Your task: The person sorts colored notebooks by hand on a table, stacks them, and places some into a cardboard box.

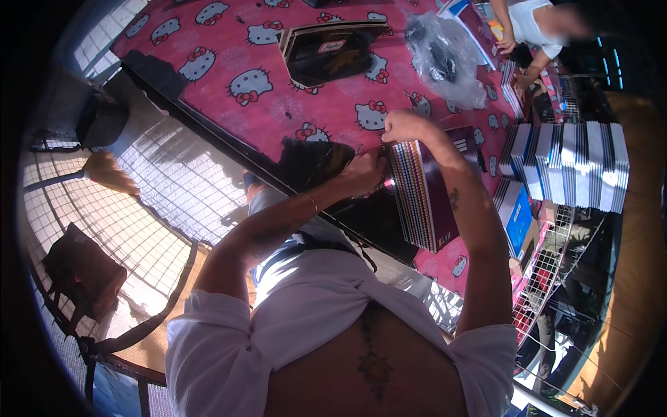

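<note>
A stack of spiral-bound notebooks with dark purple covers lies in front of me, its row of coils facing left. My right hand is closed at the stack's far end, fingers curled over the top of the coils. Just left of the coils, my left hand is closed too, close to the notebooks' edge. Whatever the fingers grip is hidden in both hands. Under and beside my left hand spreads black sheet material along the table edge.
A pink tablecloth with cartoon cats covers the table. On it are a dark book bundle and crumpled clear plastic. Notebook stacks stand at right. Another person handles notebooks at the far right. A broom lies left.
</note>
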`<state>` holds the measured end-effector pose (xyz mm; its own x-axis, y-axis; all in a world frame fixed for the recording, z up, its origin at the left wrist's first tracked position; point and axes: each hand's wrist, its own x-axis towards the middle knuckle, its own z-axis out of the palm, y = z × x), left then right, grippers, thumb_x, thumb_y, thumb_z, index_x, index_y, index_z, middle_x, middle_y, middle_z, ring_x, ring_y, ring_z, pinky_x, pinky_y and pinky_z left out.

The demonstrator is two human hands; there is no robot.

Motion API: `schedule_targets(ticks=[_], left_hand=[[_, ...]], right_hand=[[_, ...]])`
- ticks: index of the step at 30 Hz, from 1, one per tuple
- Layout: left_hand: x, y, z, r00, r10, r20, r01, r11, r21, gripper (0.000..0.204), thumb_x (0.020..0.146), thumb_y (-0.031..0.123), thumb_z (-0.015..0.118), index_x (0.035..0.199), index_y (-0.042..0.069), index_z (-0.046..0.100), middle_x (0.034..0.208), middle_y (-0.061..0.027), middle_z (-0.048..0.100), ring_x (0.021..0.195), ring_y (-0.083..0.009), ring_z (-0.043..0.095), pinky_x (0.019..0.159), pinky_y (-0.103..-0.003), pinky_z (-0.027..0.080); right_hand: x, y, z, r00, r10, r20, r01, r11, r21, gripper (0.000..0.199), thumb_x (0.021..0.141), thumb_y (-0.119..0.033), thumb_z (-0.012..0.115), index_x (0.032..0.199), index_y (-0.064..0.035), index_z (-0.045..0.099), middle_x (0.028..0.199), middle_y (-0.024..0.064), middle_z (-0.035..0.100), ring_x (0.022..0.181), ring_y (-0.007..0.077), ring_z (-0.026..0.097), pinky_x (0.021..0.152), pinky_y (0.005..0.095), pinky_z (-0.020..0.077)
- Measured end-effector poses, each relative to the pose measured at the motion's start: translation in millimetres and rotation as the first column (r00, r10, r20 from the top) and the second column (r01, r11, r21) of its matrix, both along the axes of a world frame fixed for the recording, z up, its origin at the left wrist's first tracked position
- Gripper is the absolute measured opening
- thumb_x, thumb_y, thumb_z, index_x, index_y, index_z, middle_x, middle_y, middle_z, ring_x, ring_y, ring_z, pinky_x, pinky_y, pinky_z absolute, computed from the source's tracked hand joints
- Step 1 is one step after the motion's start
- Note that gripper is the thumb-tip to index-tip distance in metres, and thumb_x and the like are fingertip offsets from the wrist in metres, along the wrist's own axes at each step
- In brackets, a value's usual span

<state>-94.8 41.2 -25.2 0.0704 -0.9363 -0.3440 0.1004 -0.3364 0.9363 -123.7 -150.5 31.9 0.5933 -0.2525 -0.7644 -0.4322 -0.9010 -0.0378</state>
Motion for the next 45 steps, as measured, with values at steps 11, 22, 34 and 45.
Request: schedule_targets(ticks=[11,22,34,45], left_hand=[[3.2,-2.7,-15.2,0.990,-0.041,-0.134,0.053,0.995,0.087,0.032,0.100,0.027,0.041,0.115,0.000,0.051,0.078,-0.0100,0.063,0.061,-0.0199,0.067,0.052,-0.035,0.055],[-7.2,3.3,-4.1,0.996,0.008,-0.087,0.002,0.994,0.108,0.036,0.100,0.024,0.040,0.128,0.002,0.048,0.078,-0.0114,0.063,0.056,-0.0202,0.064,0.051,-0.035,0.054],[-6.4,-13.6,-23.8,0.996,-0.054,0.075,0.052,0.998,0.034,0.038,0.098,0.024,0.041,0.124,-0.002,0.050,0.078,-0.0148,0.067,0.060,-0.0227,0.069,0.049,-0.037,0.056],[15.3,-4.5,-11.4,0.972,-0.039,-0.232,0.075,0.986,0.149,0.041,0.095,0.017,0.039,0.135,0.014,0.046,0.073,-0.0102,0.064,0.059,-0.0216,0.067,0.046,-0.034,0.055]], right_hand=[[-1.0,-1.6,-3.5,0.974,-0.071,0.214,0.055,0.996,0.077,0.032,0.083,-0.029,0.067,0.085,0.0029,0.071,0.073,0.0187,0.069,0.071,0.0307,0.068,0.068,0.0433,0.0507],[-77.0,-70.2,-115.5,0.763,-0.452,0.463,0.117,0.800,0.589,0.032,0.082,-0.030,0.073,0.077,0.0023,0.070,0.064,0.0133,0.067,0.060,0.0240,0.065,0.059,0.0392,0.0480],[13.5,10.3,-18.8,0.996,-0.008,-0.089,0.005,1.000,-0.031,0.040,0.080,-0.030,0.078,0.106,-0.0008,0.071,0.094,0.0157,0.072,0.084,0.0255,0.070,0.073,0.0403,0.0542],[21.2,6.6,-14.8,0.986,0.133,-0.097,-0.133,0.991,0.004,0.029,0.075,-0.024,0.072,0.092,-0.0007,0.073,0.088,0.0171,0.073,0.080,0.0309,0.070,0.069,0.0418,0.0537]])
